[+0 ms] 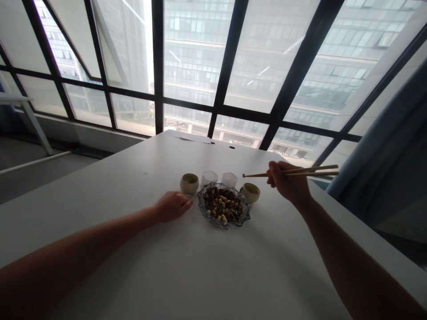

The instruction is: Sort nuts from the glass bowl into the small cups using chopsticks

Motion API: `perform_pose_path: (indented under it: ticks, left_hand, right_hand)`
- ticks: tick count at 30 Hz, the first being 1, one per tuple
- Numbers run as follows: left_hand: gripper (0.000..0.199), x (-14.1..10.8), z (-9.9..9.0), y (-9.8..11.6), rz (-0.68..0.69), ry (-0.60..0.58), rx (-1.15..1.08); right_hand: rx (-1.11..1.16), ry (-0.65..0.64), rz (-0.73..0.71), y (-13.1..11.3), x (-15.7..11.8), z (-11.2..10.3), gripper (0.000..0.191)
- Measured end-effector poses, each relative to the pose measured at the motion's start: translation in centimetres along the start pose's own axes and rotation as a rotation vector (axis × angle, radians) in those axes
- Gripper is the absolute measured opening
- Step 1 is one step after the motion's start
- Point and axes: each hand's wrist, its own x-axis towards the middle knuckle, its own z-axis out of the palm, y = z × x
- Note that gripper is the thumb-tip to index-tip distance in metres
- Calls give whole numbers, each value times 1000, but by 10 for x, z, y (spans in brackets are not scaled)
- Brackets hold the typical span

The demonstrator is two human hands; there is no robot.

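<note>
My right hand [289, 181] is raised over the table's right side, its fingers closed around a pair of chopsticks [300, 170]. Between their tips is a small dark piece [243, 175], too small to name, above the right-hand cup [251, 192]. A scalloped glass dish [247, 214] holds peanuts [223, 205] among dark, striped seeds. To the left of this dish my left hand [171, 206] rests on the tabletop, fingers curled, with nothing seen in it. Just beyond that hand stands a beige cup [189, 183].
Two clear plastic cups [209, 178] [229, 179] stand behind the dish on the white table [200, 271]. Paper sheets [190, 137] lie at the far edge, before large black-framed windows [216, 106]. A blue curtain [383, 133] hangs on the right; another table [31, 120] is at left.
</note>
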Motion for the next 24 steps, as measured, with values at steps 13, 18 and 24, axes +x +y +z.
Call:
perform_pose_path:
  ticks: [13, 18, 24]
  left_hand:
    - [21, -3, -1, -3, 33, 33, -85]
    - [26, -2, 1, -1, 10, 32, -23]
    - [50, -1, 3, -1, -14, 31, 5]
  right_hand:
    - [-264, -115, 109, 13, 11, -16, 54]
    - [93, -143, 100, -10, 2, -3, 60]
    - [347, -447, 182, -34, -22, 39, 59]
